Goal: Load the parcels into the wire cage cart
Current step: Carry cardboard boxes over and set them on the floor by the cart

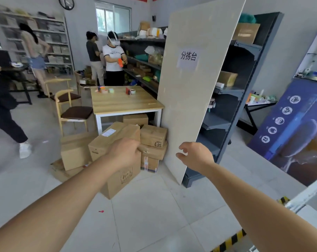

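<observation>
Several brown cardboard parcels are piled on the tiled floor beside and under a wooden table. The largest parcel stands nearest me, tilted, with a white label on top. My left hand is curled over its upper right corner. Behind it a smaller parcel marked SF rests on two others. My right hand hovers to the right of the pile with fingers apart and nothing in it, in front of the lower edge of a white panel. No wire cage is clearly in view.
The tall white panel leans against a dark shelf unit. Two chairs stand left of the table. Three people stand at the back and another walks at the left edge. A white metal bar and hazard-striped tape sit bottom right.
</observation>
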Tool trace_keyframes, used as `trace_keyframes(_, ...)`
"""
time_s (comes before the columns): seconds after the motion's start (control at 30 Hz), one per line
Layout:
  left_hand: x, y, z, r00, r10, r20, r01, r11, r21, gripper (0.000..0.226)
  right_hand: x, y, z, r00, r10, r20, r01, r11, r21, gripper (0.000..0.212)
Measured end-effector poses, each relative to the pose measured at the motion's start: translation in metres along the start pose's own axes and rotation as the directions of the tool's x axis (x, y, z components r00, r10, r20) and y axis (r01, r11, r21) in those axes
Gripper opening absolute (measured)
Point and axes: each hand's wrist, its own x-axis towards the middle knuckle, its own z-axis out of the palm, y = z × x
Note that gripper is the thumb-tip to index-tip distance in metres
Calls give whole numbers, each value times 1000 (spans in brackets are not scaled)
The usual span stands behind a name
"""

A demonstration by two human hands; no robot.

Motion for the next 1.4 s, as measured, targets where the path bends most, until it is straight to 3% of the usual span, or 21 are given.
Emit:
trace_keyframes(0.2,104,-20,21,1000,-23,-1,23,1000,13,15,113,17,14,999,-35,26,35,999,3,29)
trace_keyframes(0.37,202,-31,36,999,-45,-14,45,999,8,30,215,38,19,998,-41,57,40,999,23,29)
trace_keyframes(0.8,439,-103,102,999,-31,22,30,999,21,16,457,51,79,994,0,112,0,1000,4,29)
trace_keyframes(1.13,611,-145,149,985,6,175,-9,1000,19,14,621,70,135,973,114,199,-113,993,-17,31)
trace_keyframes(1.4,744,-172,245,956,-31,291,42,999,-33,14,747,121,211,929,203,310,-211,977,-7,29)
